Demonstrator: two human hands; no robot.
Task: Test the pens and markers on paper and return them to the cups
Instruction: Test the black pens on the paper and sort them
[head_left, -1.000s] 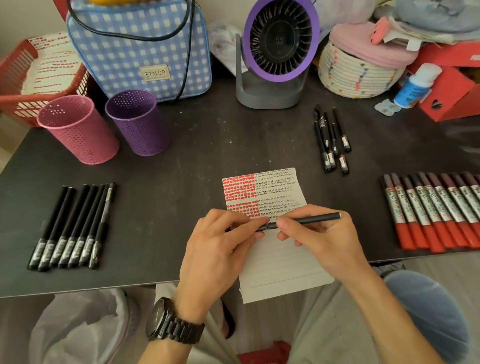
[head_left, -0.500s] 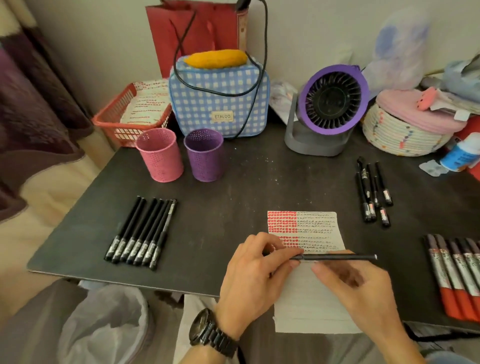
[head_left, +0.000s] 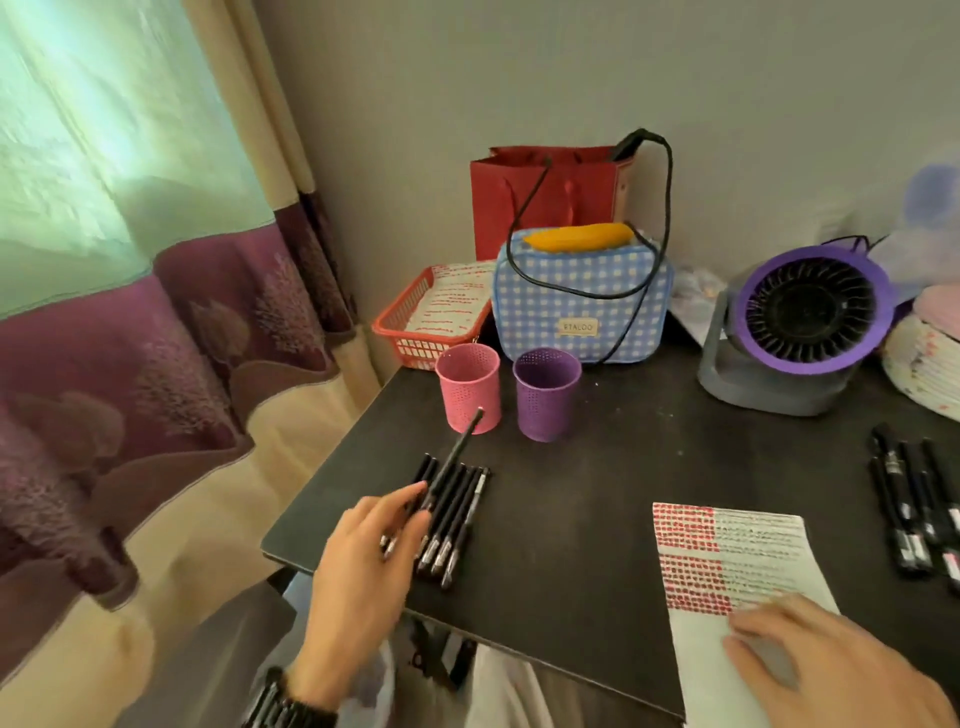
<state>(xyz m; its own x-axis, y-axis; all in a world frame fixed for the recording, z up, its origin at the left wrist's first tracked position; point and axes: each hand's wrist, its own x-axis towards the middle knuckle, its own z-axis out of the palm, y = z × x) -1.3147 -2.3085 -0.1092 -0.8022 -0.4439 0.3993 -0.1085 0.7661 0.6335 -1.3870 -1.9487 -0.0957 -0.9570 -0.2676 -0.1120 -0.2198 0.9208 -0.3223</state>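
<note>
My left hand (head_left: 363, 566) holds a black pen (head_left: 457, 452) above the row of black pens (head_left: 452, 519) near the table's left edge; its far end points toward the pink cup (head_left: 469, 387). Just right of the pink cup stands the purple cup (head_left: 546, 393). My right hand (head_left: 826, 670) rests flat and empty on the lower part of the paper (head_left: 748, 561), which bears red and black test marks. Several more black pens (head_left: 914, 514) lie at the right edge.
Behind the cups are a blue checked bag (head_left: 582, 306), a red basket (head_left: 415, 322) with marked sheets, a red paper bag (head_left: 545, 197) and a purple fan (head_left: 800, 322). A woven basket (head_left: 930, 364) sits far right. The black table (head_left: 649, 467) ends at left beside a curtain (head_left: 130, 338).
The view has swung left. My left hand carried the black pen from over the paper to above the pen row at left. My right hand let go of it and lies on the paper.
</note>
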